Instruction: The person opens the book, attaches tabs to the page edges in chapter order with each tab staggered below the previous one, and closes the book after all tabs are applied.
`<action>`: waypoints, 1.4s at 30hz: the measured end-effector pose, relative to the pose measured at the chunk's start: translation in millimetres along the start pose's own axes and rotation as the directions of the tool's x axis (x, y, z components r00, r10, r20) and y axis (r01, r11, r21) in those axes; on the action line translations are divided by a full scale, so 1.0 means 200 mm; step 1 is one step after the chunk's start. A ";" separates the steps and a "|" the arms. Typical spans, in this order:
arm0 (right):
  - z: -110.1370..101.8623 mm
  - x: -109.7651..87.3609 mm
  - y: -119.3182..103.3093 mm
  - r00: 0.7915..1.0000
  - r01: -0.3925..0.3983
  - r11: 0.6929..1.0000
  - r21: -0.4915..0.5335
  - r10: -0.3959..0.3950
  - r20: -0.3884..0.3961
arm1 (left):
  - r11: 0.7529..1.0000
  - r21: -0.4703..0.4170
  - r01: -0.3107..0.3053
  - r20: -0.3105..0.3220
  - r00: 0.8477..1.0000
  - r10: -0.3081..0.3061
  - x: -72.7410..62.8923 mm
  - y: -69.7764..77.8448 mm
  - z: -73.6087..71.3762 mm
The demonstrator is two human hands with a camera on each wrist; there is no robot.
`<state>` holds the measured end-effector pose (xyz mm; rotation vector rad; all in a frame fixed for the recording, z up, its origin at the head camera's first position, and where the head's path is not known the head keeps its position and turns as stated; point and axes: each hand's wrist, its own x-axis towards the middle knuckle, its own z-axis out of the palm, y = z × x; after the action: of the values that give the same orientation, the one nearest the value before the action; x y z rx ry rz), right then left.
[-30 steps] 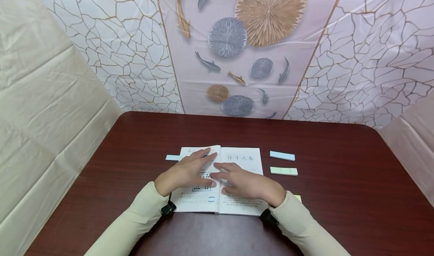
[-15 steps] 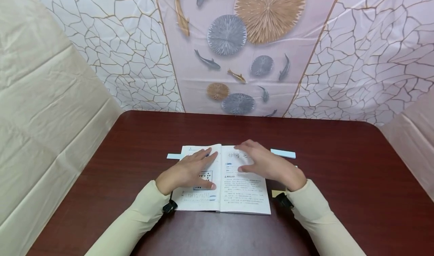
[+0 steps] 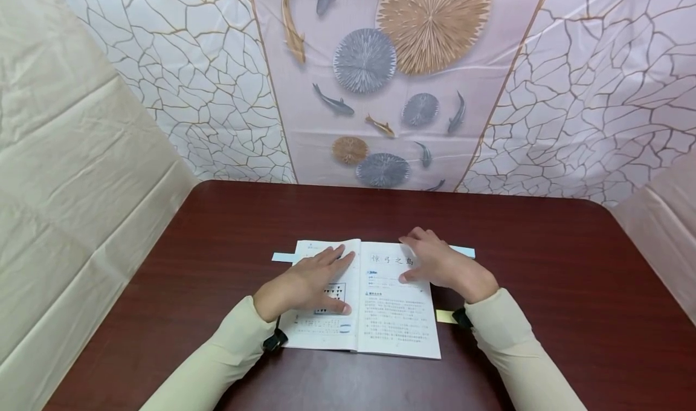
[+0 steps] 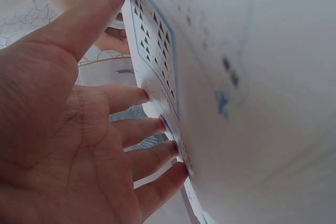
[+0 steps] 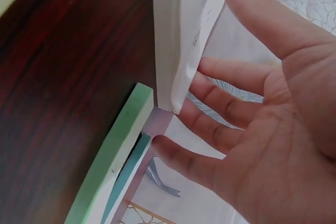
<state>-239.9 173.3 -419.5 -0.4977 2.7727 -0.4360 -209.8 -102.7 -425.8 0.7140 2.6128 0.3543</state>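
At the head view's lower centre, a white paper book (image 3: 380,285) lay open, blue-framed black triangles (image 3: 338,291) on its left side, black print (image 3: 394,319) opposite. The left hand (image 3: 306,282) and right hand (image 3: 447,267) touched it, fingers spread.

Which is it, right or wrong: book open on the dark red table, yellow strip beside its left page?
Wrong side: the yellow strip lies beside the right page, as the head view shows. The book is indeed open on the dark red table.
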 end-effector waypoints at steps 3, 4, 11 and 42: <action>0.00 0.00 -0.01 1.000 -0.002 1.000 -0.023 0.001 -0.010 | 1.000 -0.002 0.000 -0.005 1.000 0.000 0.00 0.00 0.00; 0.00 0.00 -0.01 1.000 -0.006 1.000 -0.029 0.005 -0.013 | 1.000 -0.004 -0.001 -0.006 1.000 0.001 0.00 0.00 0.00; 0.02 -0.03 -0.05 0.999 -0.020 0.987 -0.160 0.012 -0.049 | 1.000 -0.009 -0.001 -0.004 1.000 0.001 0.00 -0.01 0.00; -0.01 -0.07 -0.11 0.984 0.082 0.513 0.855 -0.177 0.011 | 0.987 -0.128 -0.092 -0.087 0.993 0.081 0.02 -0.10 -0.02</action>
<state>-221.7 160.2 -406.2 -0.4318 2.0246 -1.6469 -223.6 -118.5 -429.6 0.7842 2.6101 0.5884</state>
